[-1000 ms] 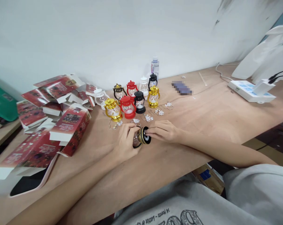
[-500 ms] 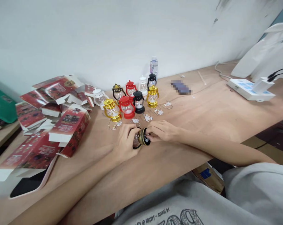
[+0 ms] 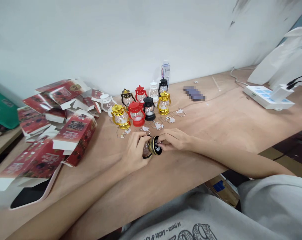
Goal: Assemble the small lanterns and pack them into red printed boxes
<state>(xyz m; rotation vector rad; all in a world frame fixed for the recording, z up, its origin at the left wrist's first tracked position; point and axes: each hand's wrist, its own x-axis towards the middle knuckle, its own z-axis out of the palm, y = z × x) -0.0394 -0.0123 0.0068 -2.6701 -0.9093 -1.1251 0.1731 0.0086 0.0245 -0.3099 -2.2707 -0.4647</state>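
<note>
The right hand [image 3: 175, 139] bunches its fingertips narrowly at the open underside of a black-and-gold toy lantern with a clear globe [image 3: 148, 150], though whether they pinch anything small I cannot tell, while the left hand [image 3: 135, 150] wraps the globe, seemingly to steady it sideways above the brown tabletop [image 3: 231, 130] with its base facing the right fingers. Small white pieces [image 3: 158, 125] lie just beyond, apparently for easy reach; behind them 9 upright lanterns [image 3: 136, 115] cluster, perhaps to keep working space free.

Your bare left hand [image 3: 134, 150] is curled in a grip; your bare right hand [image 3: 176, 139] bends its fingers toward it, the bare right forearm [image 3: 228, 159] crossing the brown tabletop's [image 3: 241, 130] near edge.
</note>
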